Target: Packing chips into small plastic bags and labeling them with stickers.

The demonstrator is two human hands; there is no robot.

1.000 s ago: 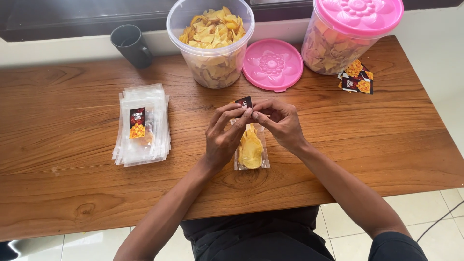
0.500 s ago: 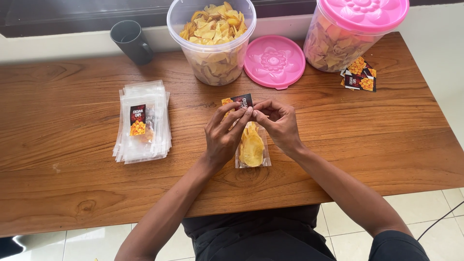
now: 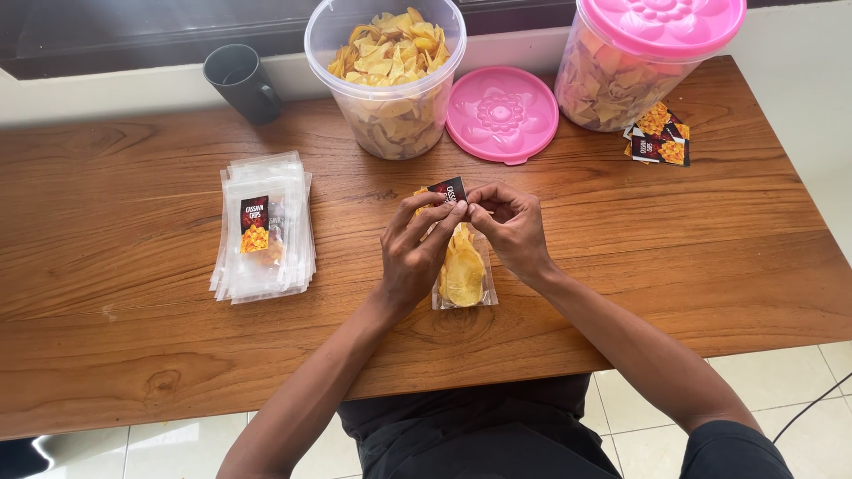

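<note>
I see both hands pinching a small label (image 3: 446, 190) at the top of a chip bag (image 3: 464, 270) on the desk (image 3: 133, 355): left hand (image 3: 417, 248) and right hand (image 3: 510, 226) each keep a closed grip on it.

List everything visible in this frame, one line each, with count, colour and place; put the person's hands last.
table: one, brown wood, fills the view
open tub of chips: one, clear, back centre
pink lid: one, flat beside the open tub
lidded tub: one, clear with pink lid, back right
mug: one, dark grey, back left
stack of empty bags: one, clear, left
loose labels: a few, dark and orange, right
bag of chips: one, clear, yellow chips, centre
label: one, dark, at bag top
left hand: on bag top
right hand: on bag top
</note>
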